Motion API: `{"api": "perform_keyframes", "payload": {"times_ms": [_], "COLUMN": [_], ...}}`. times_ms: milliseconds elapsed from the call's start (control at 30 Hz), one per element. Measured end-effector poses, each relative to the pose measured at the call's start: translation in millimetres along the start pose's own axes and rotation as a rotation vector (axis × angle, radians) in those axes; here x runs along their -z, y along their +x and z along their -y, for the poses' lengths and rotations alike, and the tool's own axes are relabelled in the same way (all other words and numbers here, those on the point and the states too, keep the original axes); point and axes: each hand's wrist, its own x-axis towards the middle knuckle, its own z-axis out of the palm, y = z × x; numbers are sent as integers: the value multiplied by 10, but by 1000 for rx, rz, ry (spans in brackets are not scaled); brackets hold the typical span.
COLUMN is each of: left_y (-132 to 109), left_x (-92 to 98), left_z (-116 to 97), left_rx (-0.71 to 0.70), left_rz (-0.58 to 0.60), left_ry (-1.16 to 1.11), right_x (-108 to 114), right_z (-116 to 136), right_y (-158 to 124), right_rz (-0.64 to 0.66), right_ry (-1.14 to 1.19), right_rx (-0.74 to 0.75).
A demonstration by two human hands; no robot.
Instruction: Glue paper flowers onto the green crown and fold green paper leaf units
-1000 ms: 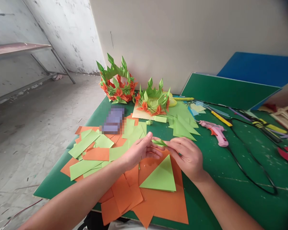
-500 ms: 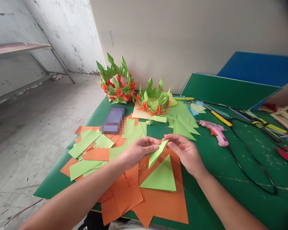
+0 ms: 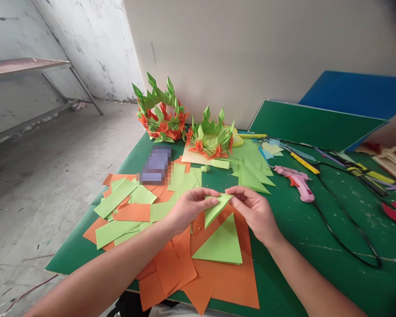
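Between my two hands is a small folded piece of light green paper [image 3: 215, 210], held just above the table. My left hand [image 3: 193, 207] pinches its upper left edge between thumb and fingers. At the upper right corner, the thumb and forefinger of my right hand [image 3: 253, 210] close on the paper's tip. Below it a larger green paper triangle [image 3: 221, 244] lies on a big orange sheet [image 3: 231, 281]. Loose orange paper pieces [image 3: 168, 268] overlap at the sheet's left, and green strips [image 3: 119, 231] lie further left.
Two green-and-orange paper crowns [image 3: 163, 125] [image 3: 213, 136] stand at the back. A pink glue gun [image 3: 295, 181] with a black cord lies on the right, near a yellow cutter [image 3: 304, 163] and pliers [image 3: 366, 176]. A blurred purple object [image 3: 156, 165] lies left of centre. Green and blue boards [image 3: 317, 125] lean behind.
My right thumb and forefinger have closed on the paper's right tip. The folded paper has tilted slightly and its lower point has risen a little. My left hand keeps its pinch.
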Motion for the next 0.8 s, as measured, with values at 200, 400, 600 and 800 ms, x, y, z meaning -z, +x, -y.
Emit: {"api": "perform_keyframes", "payload": {"times_ms": [200,400,600,800], "left_y": [-18,-11,-14,-15], "left_x": [-49,-71,-66,-83], "left_z": [44,77,100,112], "left_rx": [-148,-190,-334,-313], "left_rz": [-97,-123,-116,-109], "left_ry": [216,264,349,336], "right_x": [-43,-53,-79,-91], "right_z": [46,1,-3,18], "right_y": [-49,-60,-57,-78], "right_rz": [-6,6,-26,-123], "right_ry": [-177,-135,-197,-368], "right_rx": [113,99,74,220]}}
